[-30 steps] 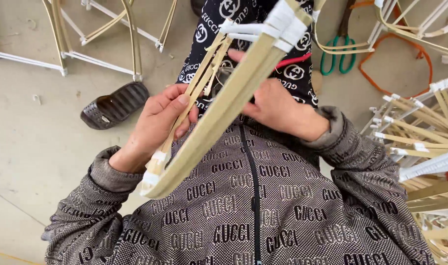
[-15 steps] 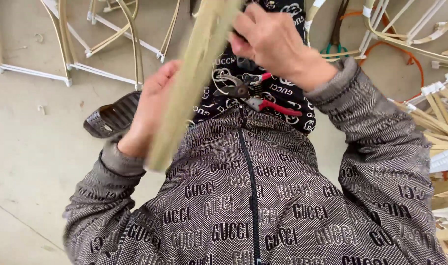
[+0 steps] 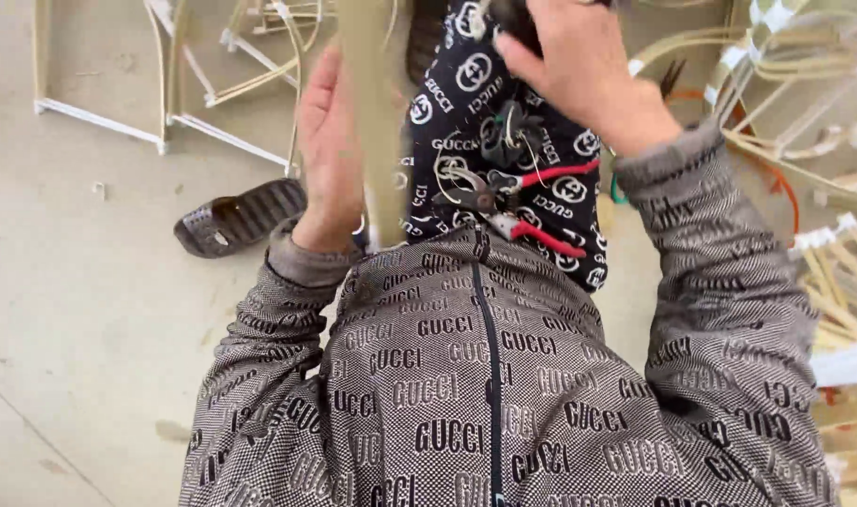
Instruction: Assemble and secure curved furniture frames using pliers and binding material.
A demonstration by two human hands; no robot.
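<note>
Close against the chest, a pale bamboo strip (image 3: 377, 122) standing nearly upright, blurred, its top running out of view. Left hand (image 3: 327, 150) flat along the strip's left side, fingers extended and pressed to it, more steadying than gripping; whether the thumb wraps behind, impossible to tell. Right hand (image 3: 579, 66) raised at the upper edge of view, fingers curled around something dark, too cropped and blurred to identify. On the lap, just below that hand, red-handled pliers (image 3: 518, 211) lying loose on dark patterned fabric (image 3: 466, 103), beside a tangle of thin wire (image 3: 452, 183), touched by neither hand. Down on the concrete floor (image 3: 81, 282), a dark sandal (image 3: 236, 216) to the left, with bent bamboo frames (image 3: 213, 84) taped white at the joints beyond it, and more such frames (image 3: 823, 122) stacked at right. Likely trouble from here: with only an open palm against it, the strip could slide or twist away and spring back toward the face. Pliers resting unsecured on sloping cloth could slip off to the floor with any shift of the knees. Loose wire ends near the lap could snag a sleeve or prick a finger during a blind reach.
</note>
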